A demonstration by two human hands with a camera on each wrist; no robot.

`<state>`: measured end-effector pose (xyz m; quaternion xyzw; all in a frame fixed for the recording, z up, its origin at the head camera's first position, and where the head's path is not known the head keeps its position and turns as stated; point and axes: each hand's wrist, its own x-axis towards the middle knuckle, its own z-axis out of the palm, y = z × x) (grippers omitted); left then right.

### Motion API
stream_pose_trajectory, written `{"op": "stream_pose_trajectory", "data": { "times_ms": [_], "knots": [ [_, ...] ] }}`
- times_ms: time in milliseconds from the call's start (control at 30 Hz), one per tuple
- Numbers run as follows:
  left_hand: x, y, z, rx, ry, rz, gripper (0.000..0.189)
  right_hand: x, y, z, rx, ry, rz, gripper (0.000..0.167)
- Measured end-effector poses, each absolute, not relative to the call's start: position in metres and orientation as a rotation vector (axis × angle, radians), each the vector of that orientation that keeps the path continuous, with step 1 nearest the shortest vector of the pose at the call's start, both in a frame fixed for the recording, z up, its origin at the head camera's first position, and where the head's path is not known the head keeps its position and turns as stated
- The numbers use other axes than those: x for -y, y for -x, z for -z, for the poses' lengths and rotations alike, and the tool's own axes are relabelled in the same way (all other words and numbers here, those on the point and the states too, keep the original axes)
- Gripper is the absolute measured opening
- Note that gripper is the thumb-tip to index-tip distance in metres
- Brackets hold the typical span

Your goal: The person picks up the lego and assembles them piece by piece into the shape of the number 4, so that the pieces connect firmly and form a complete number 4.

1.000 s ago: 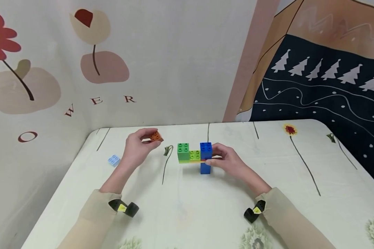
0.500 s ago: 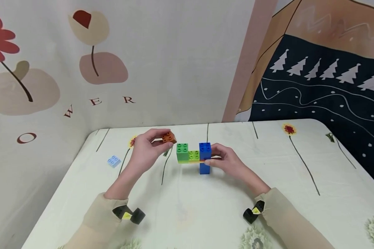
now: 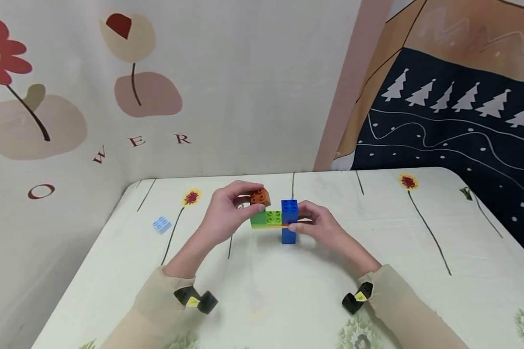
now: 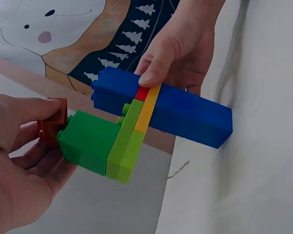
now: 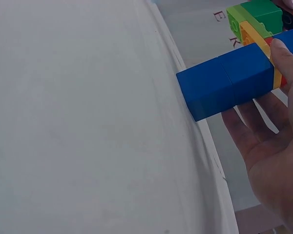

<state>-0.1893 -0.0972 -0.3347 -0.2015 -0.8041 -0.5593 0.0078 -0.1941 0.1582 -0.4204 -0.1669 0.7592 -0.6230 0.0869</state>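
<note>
Orange brick [image 3: 260, 196], a small studded plastic square, was pinched in the left hand [image 3: 227, 215] directly over the green block [image 4: 90, 141] of the assembly. Right hand [image 3: 320, 225] gripped the blue column [image 3: 289, 221], which stood on the table [image 3: 262, 286]. Step judged: seating the brick; next calls for stud alignment and firm downward pressure. Surfaces were glossy, hard and rectangular

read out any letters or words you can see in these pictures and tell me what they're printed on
"O W E R": brown letters on the floral wall cloth, running up from left to right; anything before the O is out of view.
"E": on the same cloth in the right wrist view, the rest hidden.
Yellow wrist tags: too small to read.
</note>
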Motion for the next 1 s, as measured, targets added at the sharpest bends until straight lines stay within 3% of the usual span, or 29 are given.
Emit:
{"op": "stream_pose_trajectory", "data": {
  "times_ms": [1000],
  "knots": [
    [0.070, 0.209, 0.336, 2.556, 0.961, 1.673, 0.036, -0.158, 0.193, 0.417, -2.221, 0.523, 1.849, 0.031]
  ]
}}
